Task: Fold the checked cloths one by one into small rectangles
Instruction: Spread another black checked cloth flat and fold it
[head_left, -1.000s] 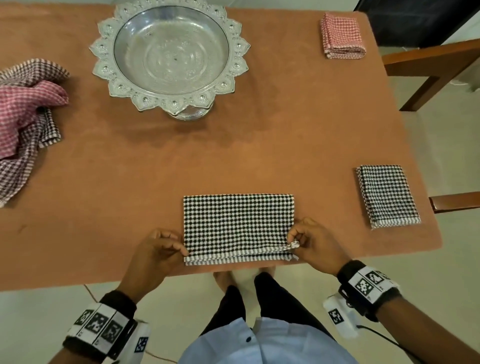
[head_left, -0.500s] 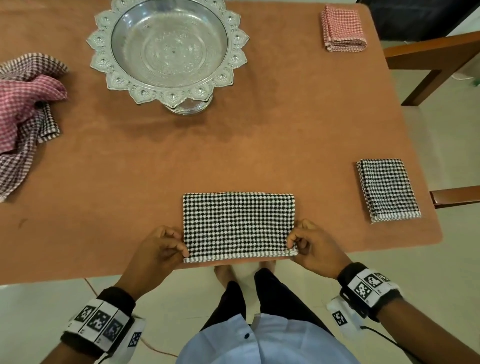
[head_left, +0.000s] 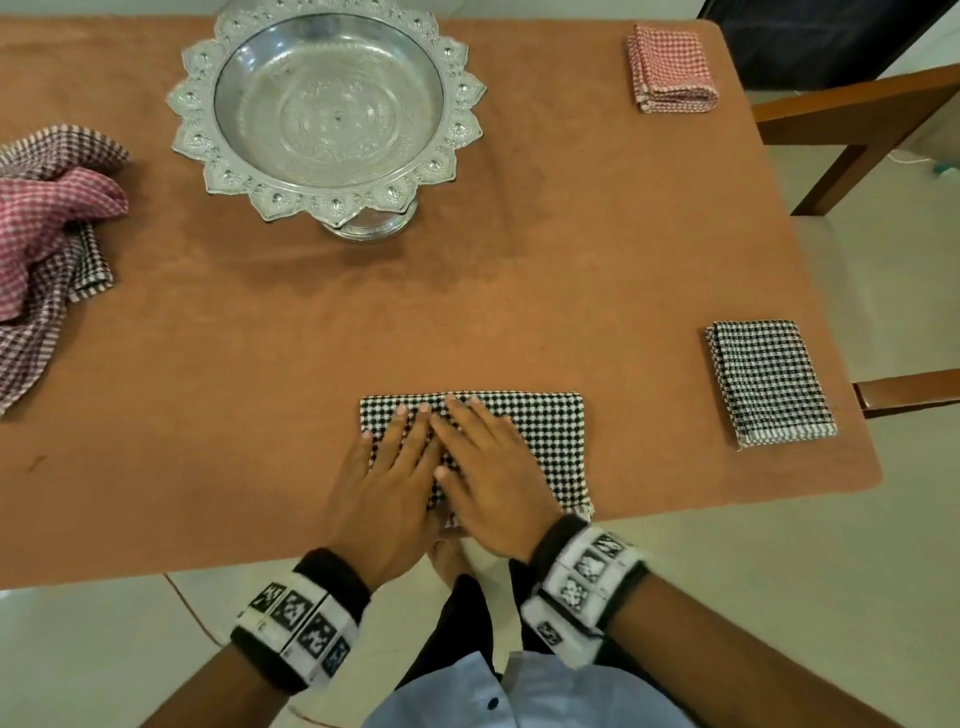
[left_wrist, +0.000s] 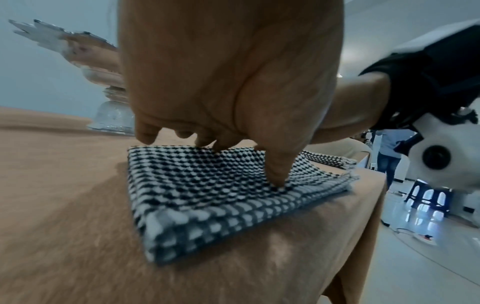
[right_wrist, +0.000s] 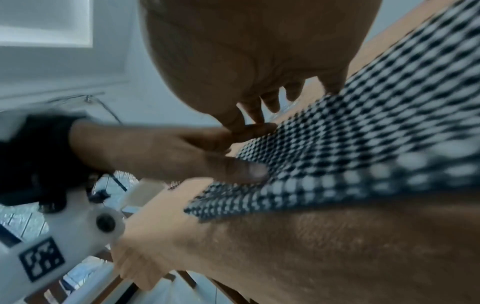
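Observation:
A black-and-white checked cloth (head_left: 553, 441) lies folded in a long rectangle at the table's near edge. Both hands lie flat on it, side by side. My left hand (head_left: 397, 452) presses its left part with straight fingers. My right hand (head_left: 480, 457) presses the middle, its fingertips near the far fold. In the left wrist view the left fingertips (left_wrist: 276, 176) touch the cloth (left_wrist: 207, 195). The right wrist view shows the cloth (right_wrist: 363, 144) under the right fingers (right_wrist: 270, 100), blurred.
An ornate silver pedestal bowl (head_left: 327, 114) stands at the back centre. Unfolded red and brown checked cloths (head_left: 47, 249) are heaped at the left edge. A folded black checked cloth (head_left: 769, 382) lies at right, a folded red one (head_left: 670, 67) at the far right corner. Wooden chair (head_left: 857, 135) beside the table.
Both hands have let go of the cloth's near corners and moved inward onto its top, now pressing it flat. The cloth stays in place.

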